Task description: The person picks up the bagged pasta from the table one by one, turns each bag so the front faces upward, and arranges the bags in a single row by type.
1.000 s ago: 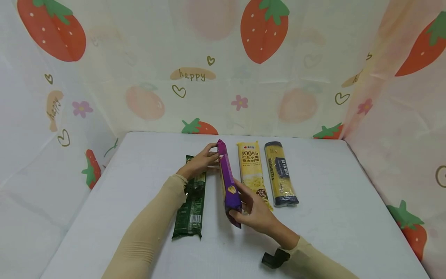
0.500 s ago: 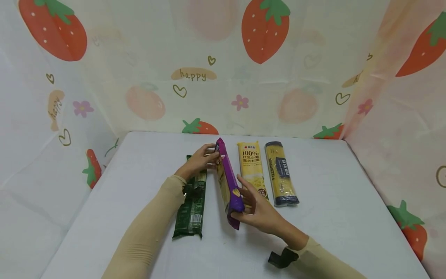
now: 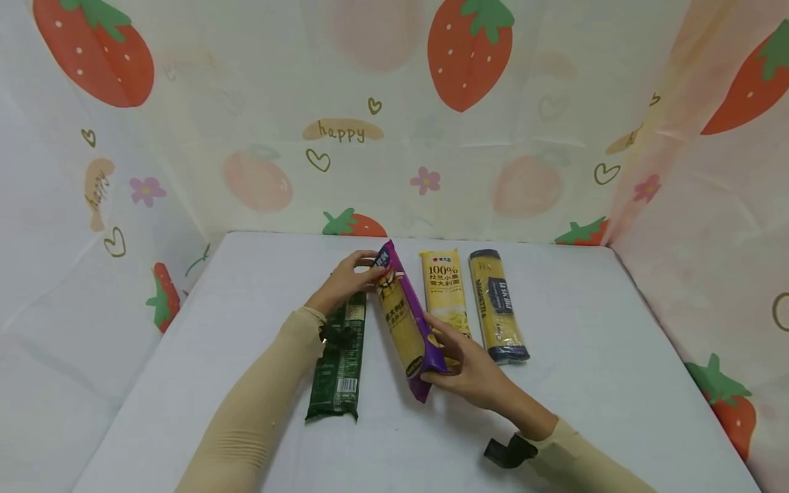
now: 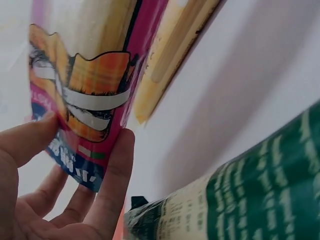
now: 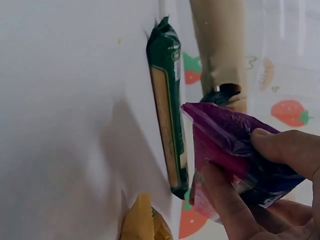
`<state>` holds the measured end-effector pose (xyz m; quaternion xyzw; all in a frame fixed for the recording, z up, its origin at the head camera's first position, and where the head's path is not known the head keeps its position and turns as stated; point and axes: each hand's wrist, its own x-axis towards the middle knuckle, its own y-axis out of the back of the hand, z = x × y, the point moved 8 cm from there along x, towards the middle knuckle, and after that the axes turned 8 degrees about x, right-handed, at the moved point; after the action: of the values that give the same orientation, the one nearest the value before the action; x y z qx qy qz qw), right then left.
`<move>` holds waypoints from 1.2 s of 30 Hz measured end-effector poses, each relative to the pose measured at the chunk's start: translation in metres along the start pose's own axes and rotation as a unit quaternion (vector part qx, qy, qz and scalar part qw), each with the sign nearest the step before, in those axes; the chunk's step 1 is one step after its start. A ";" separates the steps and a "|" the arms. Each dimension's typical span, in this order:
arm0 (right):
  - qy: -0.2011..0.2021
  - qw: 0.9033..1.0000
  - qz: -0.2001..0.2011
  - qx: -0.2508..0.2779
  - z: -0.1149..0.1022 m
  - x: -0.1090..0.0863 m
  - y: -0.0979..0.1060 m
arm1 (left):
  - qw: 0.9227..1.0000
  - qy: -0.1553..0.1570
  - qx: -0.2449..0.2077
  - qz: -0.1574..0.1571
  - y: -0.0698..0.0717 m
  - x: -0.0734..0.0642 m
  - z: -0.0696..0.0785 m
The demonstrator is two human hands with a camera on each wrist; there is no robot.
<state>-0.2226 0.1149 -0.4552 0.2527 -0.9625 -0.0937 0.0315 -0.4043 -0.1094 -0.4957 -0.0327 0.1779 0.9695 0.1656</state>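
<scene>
A purple pack of spaghetti with a clear front is held tilted above the white table between both hands. My left hand pinches its far end; in the left wrist view the thumb lies on the printed front and the fingers behind and along the edge. My right hand grips the near end, where the right wrist view shows thumb and fingers on the crinkled purple wrapper. Under the left forearm lies a green pasta pack, partly covered by that wrist.
Right of the held pack lies a yellow pasta pack, its near end overlapped by the right hand. Beyond it is a spaghetti pack with dark blue ends. Strawberry-print cloth walls the table at back and sides.
The purple pack has turned from its narrow edge so its clear front now faces up toward the head camera. Its near end and the right hand have shifted right; the left hand moved slightly left.
</scene>
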 end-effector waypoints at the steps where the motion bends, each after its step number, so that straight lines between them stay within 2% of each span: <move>1: -0.002 1.000 0.003 -0.006 0.001 0.000 0.001 | 1.000 -0.001 0.004 -0.002 0.001 0.000 0.001; 7: -0.018 1.000 0.011 -0.022 0.008 0.002 0.000 | 1.000 -0.001 0.019 -0.011 0.003 0.000 0.008; 12: -0.014 0.999 0.007 -0.029 0.012 0.004 -0.003 | 0.999 0.003 0.032 -0.025 0.005 0.000 0.014; 18: -0.011 0.999 0.013 -0.036 0.018 0.010 -0.009 | 0.993 -0.012 0.111 -0.030 0.006 0.002 0.021; 24: -0.038 0.997 0.038 -0.060 0.023 0.016 -0.016 | 0.987 -0.020 0.159 -0.030 0.004 0.010 0.018; 29: -0.047 0.997 0.046 -0.043 0.024 0.024 -0.020 | 0.981 -0.022 0.192 -0.026 0.004 0.017 0.016; 36: -0.066 0.996 0.055 -0.009 0.031 0.033 -0.025 | 0.978 -0.012 0.207 -0.015 0.000 0.026 0.014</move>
<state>-0.2426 0.0826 -0.4900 0.1919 -0.9741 -0.1173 -0.0249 -0.4290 -0.0967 -0.4854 0.0110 0.3725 0.9093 0.1850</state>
